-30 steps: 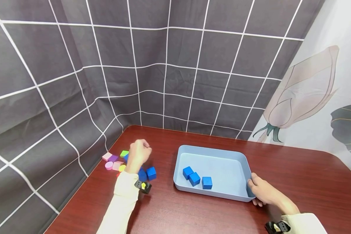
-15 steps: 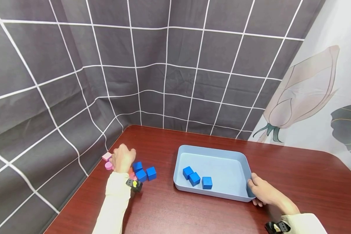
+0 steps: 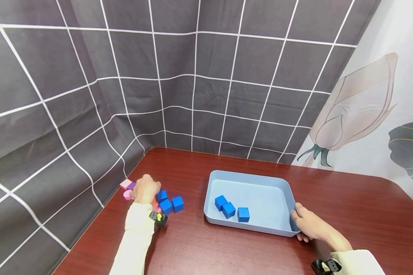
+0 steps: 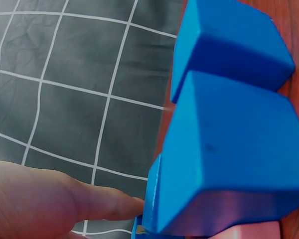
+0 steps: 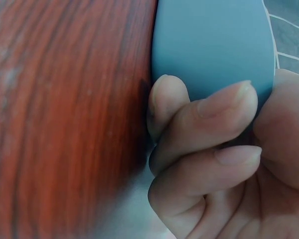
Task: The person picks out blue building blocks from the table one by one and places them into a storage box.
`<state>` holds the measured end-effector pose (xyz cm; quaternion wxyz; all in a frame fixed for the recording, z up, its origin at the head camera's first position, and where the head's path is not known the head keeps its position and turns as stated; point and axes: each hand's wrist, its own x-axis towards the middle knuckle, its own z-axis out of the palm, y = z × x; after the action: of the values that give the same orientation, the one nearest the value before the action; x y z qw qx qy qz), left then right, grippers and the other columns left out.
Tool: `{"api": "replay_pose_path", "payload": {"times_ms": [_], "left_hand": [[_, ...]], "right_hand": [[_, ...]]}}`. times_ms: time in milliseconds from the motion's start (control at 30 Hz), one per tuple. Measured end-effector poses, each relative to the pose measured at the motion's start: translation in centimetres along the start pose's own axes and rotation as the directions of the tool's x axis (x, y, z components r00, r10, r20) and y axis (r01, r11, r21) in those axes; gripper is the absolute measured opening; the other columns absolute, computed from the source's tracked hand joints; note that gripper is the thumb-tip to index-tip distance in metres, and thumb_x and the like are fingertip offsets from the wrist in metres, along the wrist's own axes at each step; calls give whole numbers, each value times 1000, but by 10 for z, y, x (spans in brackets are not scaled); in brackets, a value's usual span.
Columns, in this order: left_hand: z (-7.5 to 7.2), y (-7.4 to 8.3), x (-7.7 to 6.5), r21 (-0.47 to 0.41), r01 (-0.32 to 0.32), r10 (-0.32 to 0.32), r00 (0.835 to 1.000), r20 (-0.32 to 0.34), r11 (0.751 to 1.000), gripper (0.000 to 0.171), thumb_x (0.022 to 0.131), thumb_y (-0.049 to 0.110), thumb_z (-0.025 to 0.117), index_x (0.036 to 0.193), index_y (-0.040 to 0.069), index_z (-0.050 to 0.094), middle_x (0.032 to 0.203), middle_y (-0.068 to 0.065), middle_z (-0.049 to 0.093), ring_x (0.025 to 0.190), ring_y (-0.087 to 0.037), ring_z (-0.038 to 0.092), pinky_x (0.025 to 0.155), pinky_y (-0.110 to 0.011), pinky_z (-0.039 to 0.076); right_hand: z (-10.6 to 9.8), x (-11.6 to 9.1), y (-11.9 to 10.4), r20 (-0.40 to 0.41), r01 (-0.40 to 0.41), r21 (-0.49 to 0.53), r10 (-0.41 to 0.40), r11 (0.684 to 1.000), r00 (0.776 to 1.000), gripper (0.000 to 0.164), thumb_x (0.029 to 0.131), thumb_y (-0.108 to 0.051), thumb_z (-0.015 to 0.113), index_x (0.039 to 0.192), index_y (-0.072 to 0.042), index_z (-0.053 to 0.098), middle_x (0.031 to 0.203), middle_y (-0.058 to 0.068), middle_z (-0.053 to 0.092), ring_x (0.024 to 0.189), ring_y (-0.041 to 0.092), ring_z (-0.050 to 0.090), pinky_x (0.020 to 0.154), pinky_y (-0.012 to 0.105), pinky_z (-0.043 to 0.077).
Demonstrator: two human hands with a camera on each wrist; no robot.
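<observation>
In the head view my left hand (image 3: 146, 189) is low over the pile of small blocks, with its fingertips hidden beneath it. Several blue cubes (image 3: 165, 206) lie just right of that hand. The left wrist view has the thumb (image 4: 114, 203) against or close to the edge of a blue block (image 4: 152, 194); whether it pinches one is hidden. My right hand (image 3: 311, 223) grips the right end of a light blue tray (image 3: 254, 228), thumb over the rim and fingers curled below, as the right wrist view confirms. Three blue cubes (image 3: 228, 210) rest inside the tray.
Left of the left hand lie a light pink block (image 3: 125, 184), a purple block (image 3: 131, 186) and a pink round piece (image 3: 127, 194). Red and pink pieces (image 3: 156, 206) show beside the wrist. A dark gridded curtain (image 3: 210, 95) borders the reddish-brown table (image 3: 192, 244).
My left hand has moved left and down onto the pile, uncovering blue cubes beside it, then shifted slightly so the purple block shows again. The right hand and tray stay in place.
</observation>
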<state>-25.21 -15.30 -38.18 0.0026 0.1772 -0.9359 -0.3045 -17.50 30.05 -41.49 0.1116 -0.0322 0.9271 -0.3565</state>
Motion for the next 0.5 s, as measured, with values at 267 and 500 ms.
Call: {"api": "replay_pose_path", "payload": {"times_ms": [267,500], "left_hand": [[4,-3,0,-11,-33,33,999,-12,999,28,81,20,57,92,-5,59,87,-24,60,81,-41,54,75,-56,35],[9,-4,3,0,-22,22,998,-51,1000,33,85,28,59,94,-4,59,87,-23,60,79,-40,56,71,-53,38]], "right_hand": [[-1,0,-1,11,14,-7,-14,1000,1000,17,98,-14,30,84,-3,32,47,7,51,34,16,45,35,31,39],[-1,0,-1,16,19,-8,-19,1000,1000,18,98,-15,30,85,-3,32,48,7,51,34,16,46,35,31,39]]}}
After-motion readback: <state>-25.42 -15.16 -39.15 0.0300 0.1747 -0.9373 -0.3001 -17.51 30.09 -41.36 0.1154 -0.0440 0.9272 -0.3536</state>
